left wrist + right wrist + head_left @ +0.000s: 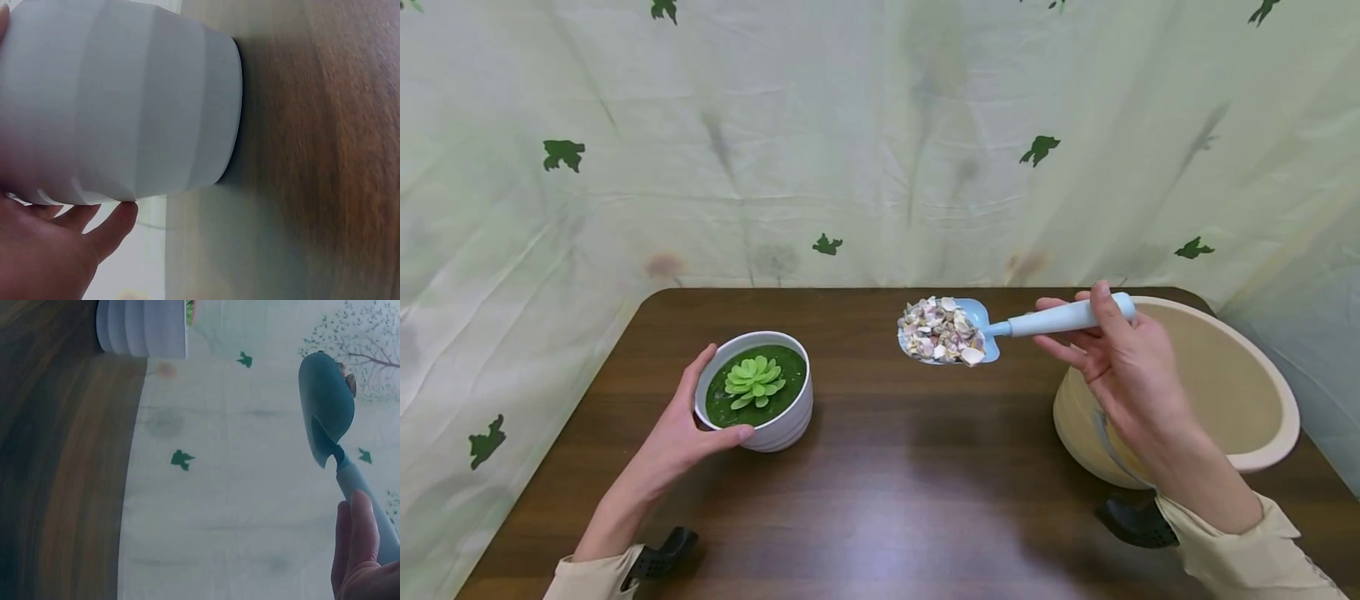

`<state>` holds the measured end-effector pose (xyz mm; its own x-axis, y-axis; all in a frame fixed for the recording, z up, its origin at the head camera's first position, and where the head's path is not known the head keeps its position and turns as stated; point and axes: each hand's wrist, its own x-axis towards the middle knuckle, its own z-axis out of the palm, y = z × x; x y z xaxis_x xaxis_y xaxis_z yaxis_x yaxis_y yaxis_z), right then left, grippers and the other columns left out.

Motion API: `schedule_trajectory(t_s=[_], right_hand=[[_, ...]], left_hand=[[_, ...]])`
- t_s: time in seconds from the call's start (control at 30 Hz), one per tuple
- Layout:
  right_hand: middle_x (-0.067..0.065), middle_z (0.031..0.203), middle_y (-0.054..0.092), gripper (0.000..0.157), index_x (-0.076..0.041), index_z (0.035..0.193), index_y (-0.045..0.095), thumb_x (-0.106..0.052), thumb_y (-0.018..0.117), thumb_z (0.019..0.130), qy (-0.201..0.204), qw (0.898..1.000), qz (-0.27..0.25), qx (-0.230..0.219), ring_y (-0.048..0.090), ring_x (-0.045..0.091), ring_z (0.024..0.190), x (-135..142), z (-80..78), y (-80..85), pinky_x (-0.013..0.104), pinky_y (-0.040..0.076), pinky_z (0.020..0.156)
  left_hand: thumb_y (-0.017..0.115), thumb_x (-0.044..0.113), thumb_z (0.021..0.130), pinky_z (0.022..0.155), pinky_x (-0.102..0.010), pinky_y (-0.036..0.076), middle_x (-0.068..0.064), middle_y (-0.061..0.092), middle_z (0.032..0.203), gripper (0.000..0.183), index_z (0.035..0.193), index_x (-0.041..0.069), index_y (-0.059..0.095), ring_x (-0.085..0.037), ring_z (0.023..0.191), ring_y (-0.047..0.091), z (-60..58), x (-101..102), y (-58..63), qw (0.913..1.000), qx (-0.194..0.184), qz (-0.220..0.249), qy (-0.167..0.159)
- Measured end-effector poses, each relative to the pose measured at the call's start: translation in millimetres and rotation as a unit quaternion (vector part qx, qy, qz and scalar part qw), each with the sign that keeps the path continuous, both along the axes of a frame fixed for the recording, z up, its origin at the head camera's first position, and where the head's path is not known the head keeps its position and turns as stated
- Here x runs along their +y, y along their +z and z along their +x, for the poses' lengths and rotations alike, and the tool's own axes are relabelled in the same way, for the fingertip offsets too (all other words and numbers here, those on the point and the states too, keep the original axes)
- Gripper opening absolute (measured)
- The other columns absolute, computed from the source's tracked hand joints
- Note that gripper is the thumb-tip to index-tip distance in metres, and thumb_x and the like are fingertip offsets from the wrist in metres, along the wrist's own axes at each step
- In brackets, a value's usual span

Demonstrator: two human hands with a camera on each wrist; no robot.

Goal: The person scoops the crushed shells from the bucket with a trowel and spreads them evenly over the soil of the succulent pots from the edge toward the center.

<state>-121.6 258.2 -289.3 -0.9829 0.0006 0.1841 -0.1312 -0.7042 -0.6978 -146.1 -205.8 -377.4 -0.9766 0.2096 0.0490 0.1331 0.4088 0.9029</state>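
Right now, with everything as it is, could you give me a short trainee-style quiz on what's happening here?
1. Multiple choice: what does the right hand hold?
A) a wooden spoon
B) a light blue scoop
C) a paintbrush

2. True or false: the shell-like pieces are heaped on the scoop's blade.

3. Fill the gap: the left hand grips a ___ with a green plant in it.

Key: 1. B. 2. True. 3. white pot.
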Motion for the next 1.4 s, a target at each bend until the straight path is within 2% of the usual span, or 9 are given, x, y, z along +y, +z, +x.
schedule_trajectory(t_s=[0.13, 0.33, 0.73, 1.23, 1.4], right_hand=[[0.018, 0.092, 0.070, 0.024, 0.004, 0.096, 0.064, -0.016, 0.051, 0.101, -0.008, 1.000, 0.021, -0.004, 0.068, 0.032, 0.102, -10, -3.1, -1.7, 0.047, 0.051, 0.082], [0.020, 0.094, 0.071, 0.021, 0.002, 0.097, 0.059, -0.018, 0.054, 0.100, -0.010, 0.999, 0.030, -0.021, 0.068, 0.031, 0.100, -26, -9.8, -7.5, 0.047, 0.052, 0.081], [0.020, 0.097, 0.072, 0.026, -0.004, 0.086, 0.056, -0.026, 0.060, 0.097, -0.031, 0.996, 0.064, -0.061, 0.069, 0.031, 0.099, -63, -27.0, -27.6, 0.047, 0.052, 0.082], [0.021, 0.097, 0.071, 0.026, -0.003, 0.088, 0.051, -0.023, 0.065, 0.096, -0.031, 0.994, 0.077, -0.067, 0.069, 0.029, 0.095, -109, -49.1, -49.3, 0.047, 0.052, 0.083], [0.024, 0.101, 0.069, 0.025, -0.002, 0.092, 0.051, -0.022, 0.065, 0.096, -0.026, 0.994, 0.084, -0.064, 0.069, 0.029, 0.096, -117, -55.2, -53.1, 0.047, 0.052, 0.084]], left_hand=[[0.082, 0.012, 0.079, 0.090, -0.011, 0.032, -0.012, 0.026, 0.154, 0.110, 0.159, 0.022, 0.006, -0.019, 0.127, 0.036, -1.1, 3, -0.2, 1.0000, -0.002, -0.003, 0.002], [0.081, 0.014, 0.080, 0.091, -0.011, 0.029, -0.014, 0.026, 0.153, 0.109, 0.159, 0.023, 0.006, -0.030, 0.132, 0.032, -1.6, 6, 1.1, 1.0000, -0.002, -0.005, 0.004], [0.082, 0.014, 0.079, 0.091, -0.011, 0.030, -0.012, 0.025, 0.153, 0.110, 0.158, 0.020, 0.006, -0.030, 0.132, 0.033, -2.7, 6, -1.1, 1.0000, 0.005, -0.004, 0.004], [0.082, 0.016, 0.079, 0.092, -0.014, 0.031, -0.012, 0.025, 0.154, 0.110, 0.159, 0.023, 0.006, -0.028, 0.133, 0.033, -4.1, 7, 0.3, 1.0000, 0.000, -0.009, 0.004], [0.083, 0.012, 0.077, 0.093, -0.013, 0.031, -0.012, 0.026, 0.152, 0.114, 0.158, 0.026, 0.004, -0.028, 0.133, 0.031, -4.7, 8, -3.4, 0.9998, 0.010, 0.014, 0.009]])
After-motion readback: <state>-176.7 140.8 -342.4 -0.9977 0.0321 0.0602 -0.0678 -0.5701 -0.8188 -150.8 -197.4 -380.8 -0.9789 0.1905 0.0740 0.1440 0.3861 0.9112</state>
